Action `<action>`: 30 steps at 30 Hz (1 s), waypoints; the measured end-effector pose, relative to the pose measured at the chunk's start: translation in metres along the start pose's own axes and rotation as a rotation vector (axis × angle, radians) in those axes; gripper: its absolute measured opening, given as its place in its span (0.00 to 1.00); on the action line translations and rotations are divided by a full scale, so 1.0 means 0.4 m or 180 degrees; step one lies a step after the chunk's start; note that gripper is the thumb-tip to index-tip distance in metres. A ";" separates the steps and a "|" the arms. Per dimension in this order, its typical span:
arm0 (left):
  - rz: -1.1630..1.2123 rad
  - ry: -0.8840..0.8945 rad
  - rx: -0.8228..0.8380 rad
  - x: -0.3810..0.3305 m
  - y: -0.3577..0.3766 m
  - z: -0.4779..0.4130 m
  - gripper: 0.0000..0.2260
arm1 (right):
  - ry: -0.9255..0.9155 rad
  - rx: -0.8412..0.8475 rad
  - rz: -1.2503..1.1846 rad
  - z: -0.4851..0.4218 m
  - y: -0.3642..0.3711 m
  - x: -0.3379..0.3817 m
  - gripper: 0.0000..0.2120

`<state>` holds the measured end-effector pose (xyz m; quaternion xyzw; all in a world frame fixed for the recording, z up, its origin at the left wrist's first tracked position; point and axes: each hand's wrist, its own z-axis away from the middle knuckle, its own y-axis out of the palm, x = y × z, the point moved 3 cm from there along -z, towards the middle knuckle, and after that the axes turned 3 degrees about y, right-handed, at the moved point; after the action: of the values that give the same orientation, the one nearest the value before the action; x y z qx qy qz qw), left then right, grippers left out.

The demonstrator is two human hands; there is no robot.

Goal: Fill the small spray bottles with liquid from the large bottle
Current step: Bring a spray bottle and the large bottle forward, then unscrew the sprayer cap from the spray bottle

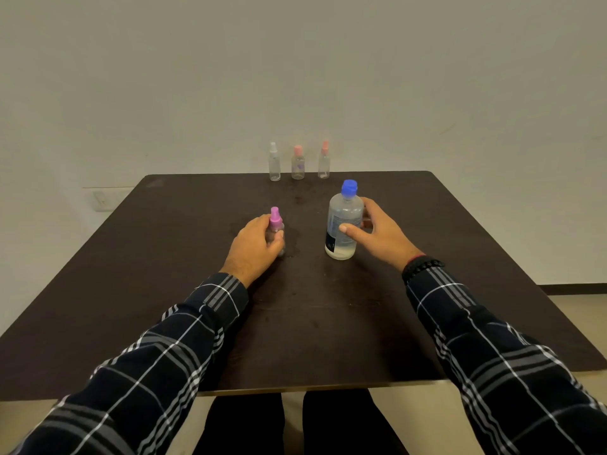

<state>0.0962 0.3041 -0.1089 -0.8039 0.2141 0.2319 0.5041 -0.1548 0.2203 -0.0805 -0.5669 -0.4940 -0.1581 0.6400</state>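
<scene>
A purple-capped bottle (275,222) is gripped by the left hand (254,247), fingers curled round its body, upright near the middle of the table (164,257). To its right the large bottle (343,221), blue cap on, stands upright and is clasped by the right hand (382,236), thumb across the front, fingers round the back. Three small bottles (298,165) are lined up at the middle of the far edge, well apart from both hands.
</scene>
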 end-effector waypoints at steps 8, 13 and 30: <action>-0.0010 -0.0044 0.0161 -0.008 -0.011 0.000 0.10 | 0.0173 0.0068 -0.0054 0.014 0.000 0.020 0.31; 0.0176 -0.0148 0.0156 -0.009 -0.017 0.006 0.13 | 0.0568 -0.0900 -0.0093 0.069 -0.003 0.031 0.37; 0.1198 -0.0869 -0.0064 0.022 -0.017 0.010 0.15 | 0.0281 -0.0379 -0.0859 -0.062 0.293 0.144 0.12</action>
<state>0.1065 0.3096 -0.1109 -0.7160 0.2877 0.4305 0.4682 -0.0276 0.2552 -0.0974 -0.5247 -0.5269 -0.2965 0.5993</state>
